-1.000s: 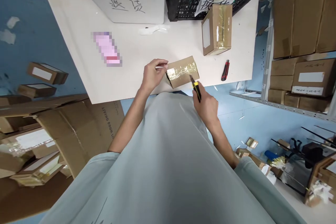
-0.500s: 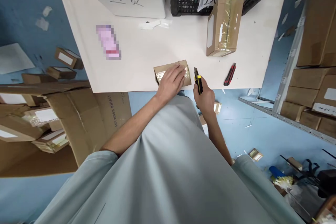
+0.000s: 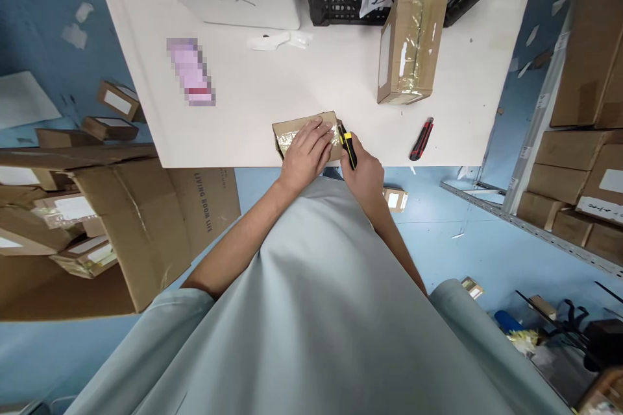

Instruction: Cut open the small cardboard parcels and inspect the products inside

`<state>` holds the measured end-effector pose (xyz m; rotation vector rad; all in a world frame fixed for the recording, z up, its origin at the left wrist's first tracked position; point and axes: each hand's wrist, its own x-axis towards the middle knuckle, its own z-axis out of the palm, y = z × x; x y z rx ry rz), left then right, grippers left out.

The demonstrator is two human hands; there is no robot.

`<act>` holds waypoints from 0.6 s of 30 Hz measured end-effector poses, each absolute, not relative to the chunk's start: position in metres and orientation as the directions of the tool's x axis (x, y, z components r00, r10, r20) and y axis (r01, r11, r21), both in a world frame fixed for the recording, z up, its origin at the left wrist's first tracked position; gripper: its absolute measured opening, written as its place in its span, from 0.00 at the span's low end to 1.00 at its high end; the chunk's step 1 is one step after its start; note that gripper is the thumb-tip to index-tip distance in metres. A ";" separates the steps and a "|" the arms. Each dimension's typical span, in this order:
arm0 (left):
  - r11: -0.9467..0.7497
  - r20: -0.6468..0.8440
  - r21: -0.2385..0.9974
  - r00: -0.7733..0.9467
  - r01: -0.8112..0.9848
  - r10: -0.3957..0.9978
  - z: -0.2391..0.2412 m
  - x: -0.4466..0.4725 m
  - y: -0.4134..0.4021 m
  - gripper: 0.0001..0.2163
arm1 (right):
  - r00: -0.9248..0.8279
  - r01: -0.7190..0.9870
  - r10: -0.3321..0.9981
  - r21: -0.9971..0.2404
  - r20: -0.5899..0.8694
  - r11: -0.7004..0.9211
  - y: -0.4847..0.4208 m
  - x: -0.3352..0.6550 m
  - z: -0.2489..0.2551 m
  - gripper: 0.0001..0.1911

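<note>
Shelved boxes [image 3: 557,172] and a taped carton [image 3: 418,45] show a parcel workroom.

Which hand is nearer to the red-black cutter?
The right hand: it is left of the red-black cutter, gripping the yellow-black cutter; the left hand is farther left, on the small box.

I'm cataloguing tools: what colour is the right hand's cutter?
The cutter is black and yellow, as the head view shows.

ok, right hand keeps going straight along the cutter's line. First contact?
The small box, at its right end: the blade of the cutter in the right hand points there. The tip looks at or very near that edge; depth is unclear.
</note>
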<state>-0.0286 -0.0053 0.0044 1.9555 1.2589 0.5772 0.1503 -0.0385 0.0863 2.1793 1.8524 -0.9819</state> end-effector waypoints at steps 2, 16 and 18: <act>-0.258 -0.010 0.775 0.419 0.577 0.908 0.003 -0.029 -0.006 0.23 | 0.044 0.929 0.835 -0.285 -0.549 -0.236 -0.039 0.149 0.088 0.33; -0.280 0.020 0.751 0.403 0.598 0.915 0.001 -0.030 -0.007 0.23 | 0.078 0.950 0.764 -0.185 -0.640 -0.252 -0.046 0.137 0.119 0.32; -0.280 0.021 0.750 0.401 0.599 0.916 0.001 -0.030 -0.008 0.23 | 0.073 0.946 0.761 -0.197 -0.644 -0.258 -0.041 0.137 0.119 0.32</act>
